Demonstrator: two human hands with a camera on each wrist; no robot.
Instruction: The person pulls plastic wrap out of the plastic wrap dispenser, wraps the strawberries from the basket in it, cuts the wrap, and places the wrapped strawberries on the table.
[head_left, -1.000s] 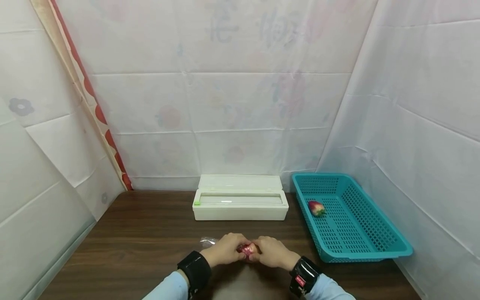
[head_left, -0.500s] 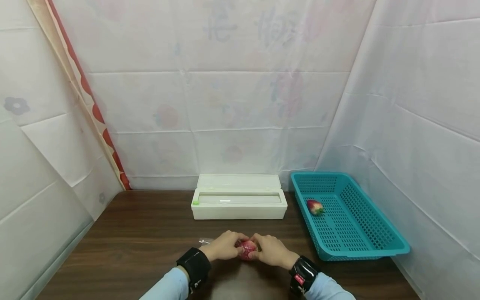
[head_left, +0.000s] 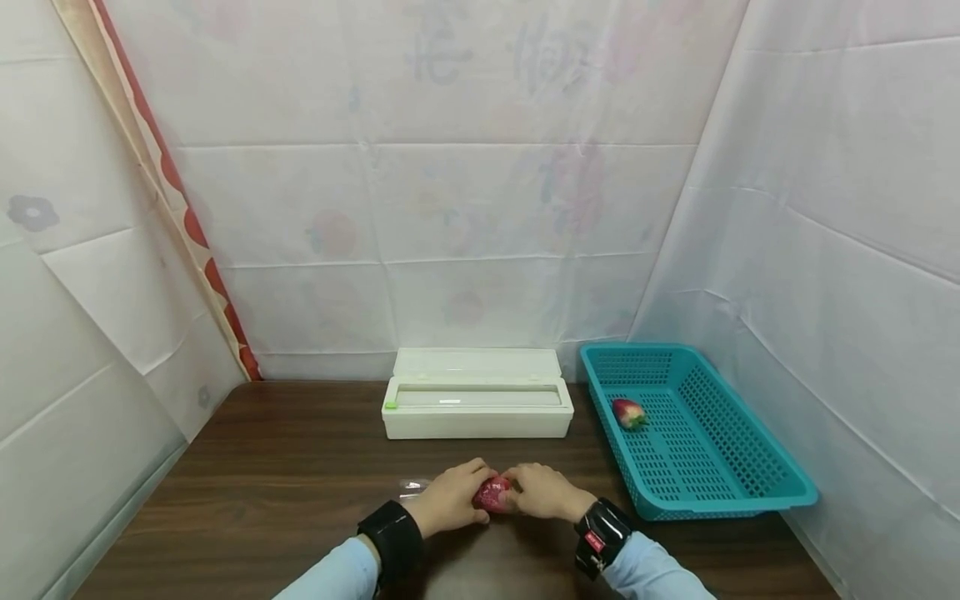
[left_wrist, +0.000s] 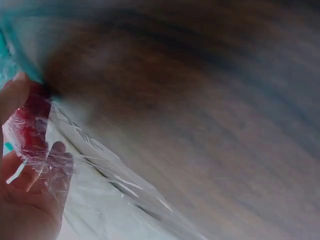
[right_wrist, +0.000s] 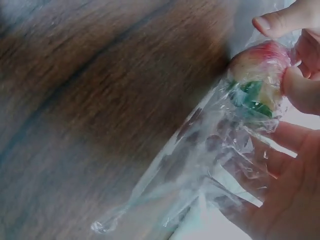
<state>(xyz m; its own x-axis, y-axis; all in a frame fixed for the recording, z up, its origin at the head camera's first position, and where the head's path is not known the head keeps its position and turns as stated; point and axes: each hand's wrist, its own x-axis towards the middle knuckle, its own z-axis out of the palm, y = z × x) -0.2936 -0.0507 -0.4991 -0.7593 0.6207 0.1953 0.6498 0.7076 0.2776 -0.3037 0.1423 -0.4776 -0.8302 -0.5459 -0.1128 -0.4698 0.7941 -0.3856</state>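
Both hands meet over the near middle of the dark wooden table (head_left: 262, 475). Between them is a red strawberry (head_left: 491, 493) wrapped in clear cling film (right_wrist: 200, 165). My left hand (head_left: 453, 496) grips the wrapped strawberry (left_wrist: 30, 125) from the left. My right hand (head_left: 542, 492) pinches the strawberry (right_wrist: 260, 75) and its film from the right, fingers curled round it. A loose tail of the film (head_left: 412, 484) trails left on the table. A second strawberry (head_left: 628, 412) lies in the teal basket (head_left: 757, 492).
A white cling film dispenser box (head_left: 477, 406) stands behind the hands at the table's back edge. The teal basket sits at the right. White cloth walls close in the back and both sides.
The strawberry has turned between the fingers, with more red now showing. Both hands shifted slightly right and away. The film tail on the left has drawn closer to the left hand.
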